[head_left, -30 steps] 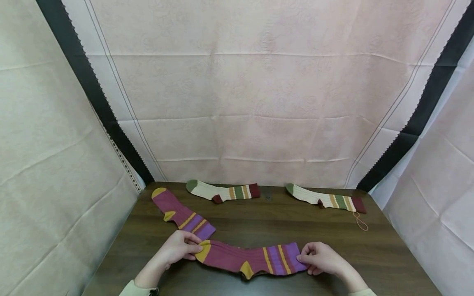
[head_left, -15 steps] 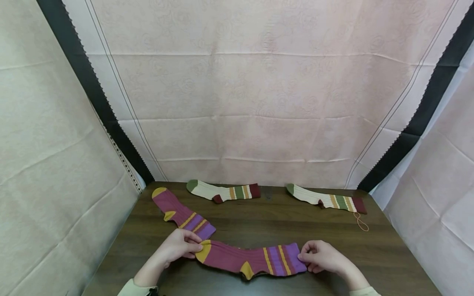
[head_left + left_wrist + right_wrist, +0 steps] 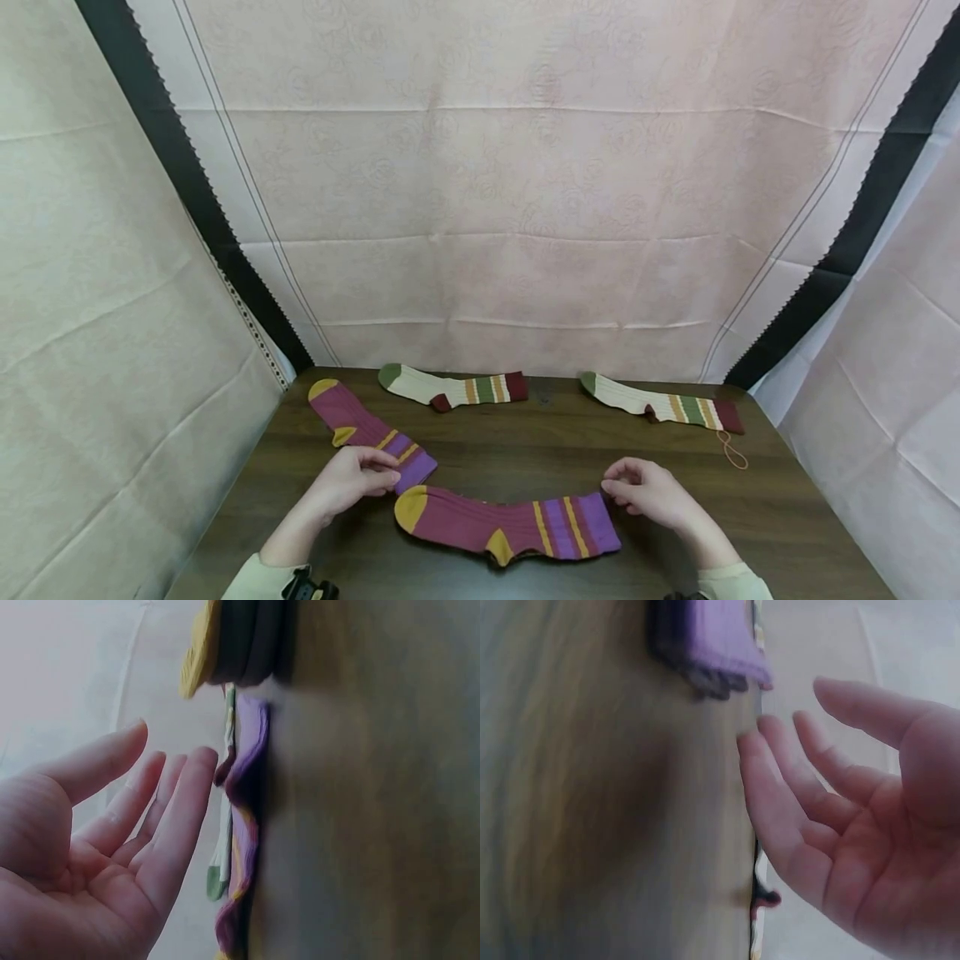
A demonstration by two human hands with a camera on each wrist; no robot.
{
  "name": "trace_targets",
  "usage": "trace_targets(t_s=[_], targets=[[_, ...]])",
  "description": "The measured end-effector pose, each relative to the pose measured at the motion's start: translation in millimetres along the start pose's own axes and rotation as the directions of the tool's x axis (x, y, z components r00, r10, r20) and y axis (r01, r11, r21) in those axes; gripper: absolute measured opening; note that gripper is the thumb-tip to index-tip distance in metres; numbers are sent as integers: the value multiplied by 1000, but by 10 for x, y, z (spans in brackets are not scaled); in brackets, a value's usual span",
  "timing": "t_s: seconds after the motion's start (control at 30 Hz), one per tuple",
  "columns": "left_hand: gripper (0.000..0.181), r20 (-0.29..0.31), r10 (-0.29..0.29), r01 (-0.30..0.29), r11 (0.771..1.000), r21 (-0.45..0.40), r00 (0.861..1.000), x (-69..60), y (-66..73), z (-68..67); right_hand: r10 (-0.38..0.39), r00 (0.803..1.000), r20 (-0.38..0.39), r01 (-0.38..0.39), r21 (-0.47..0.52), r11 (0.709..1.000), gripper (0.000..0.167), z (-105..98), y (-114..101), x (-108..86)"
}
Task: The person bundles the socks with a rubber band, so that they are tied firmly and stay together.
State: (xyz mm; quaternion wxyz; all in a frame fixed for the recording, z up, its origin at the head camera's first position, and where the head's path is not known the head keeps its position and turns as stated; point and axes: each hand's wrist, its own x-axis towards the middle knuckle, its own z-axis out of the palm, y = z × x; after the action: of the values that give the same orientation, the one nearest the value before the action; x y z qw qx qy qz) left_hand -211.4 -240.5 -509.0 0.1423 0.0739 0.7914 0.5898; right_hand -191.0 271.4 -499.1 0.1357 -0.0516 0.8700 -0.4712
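Observation:
A plum sock (image 3: 465, 517) with mustard toe and heel and a purple striped cuff lies flat at the front of the table. My left hand (image 3: 351, 482) hovers off its toe end, over the cuff of a matching plum sock (image 3: 352, 421). In the left wrist view the left thumb and fingers are apart with nothing between them. Beyond the front sock's purple cuff (image 3: 712, 637), my right hand (image 3: 648, 493) is raised, its fingers loosely bent and holding nothing, as the right wrist view shows.
At the back of the brown table (image 3: 510, 450) lie two cream socks: a left cream sock (image 3: 450, 389) and a right cream sock (image 3: 652, 402), both with green toes and maroon cuffs. A thin loop of string (image 3: 731, 450) hangs from the right one. Pale cloth (image 3: 525, 208) walls surround the table.
Both hands have let go of the front plum sock and lifted away from its ends. The left hand moved back and left, the right hand back. The socks stay where they were.

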Motion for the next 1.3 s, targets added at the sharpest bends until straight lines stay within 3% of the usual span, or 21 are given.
trace_targets(t_s=[0.1, 0.27, 0.47, 0.7, 0.93, 1.3], targets=[[33, -34, 15, -13, 999, 46, 999, 76, 9, -26, -54, 998, -28, 54, -19, 998, 25, 61, -73, 81], [31, -51, 31, -24, 989, 144, 998, 204, 13, -25, -115, 993, -5, 115, 0, 993, 27, 173, -191, 228], [28, -61, 22, -11, 984, 176, 998, 300, -18, -6, -142, 989, 36, 141, 35, 989, 28, 300, -315, 360], [24, -74, -15, 28, 983, 183, 997, 372, -15, 26, -152, 985, 81, 149, 47, 988, 30, 387, -373, 424], [23, -71, -12, 25, 983, 181, 997, 419, 12, 74, -159, 981, 115, 155, 37, 987, 31, 455, -421, 462], [24, -37, -33, 36, 995, 91, 999, 580, 86, 337, -173, 972, 157, 167, 53, 985, 30, 538, -471, 576]])
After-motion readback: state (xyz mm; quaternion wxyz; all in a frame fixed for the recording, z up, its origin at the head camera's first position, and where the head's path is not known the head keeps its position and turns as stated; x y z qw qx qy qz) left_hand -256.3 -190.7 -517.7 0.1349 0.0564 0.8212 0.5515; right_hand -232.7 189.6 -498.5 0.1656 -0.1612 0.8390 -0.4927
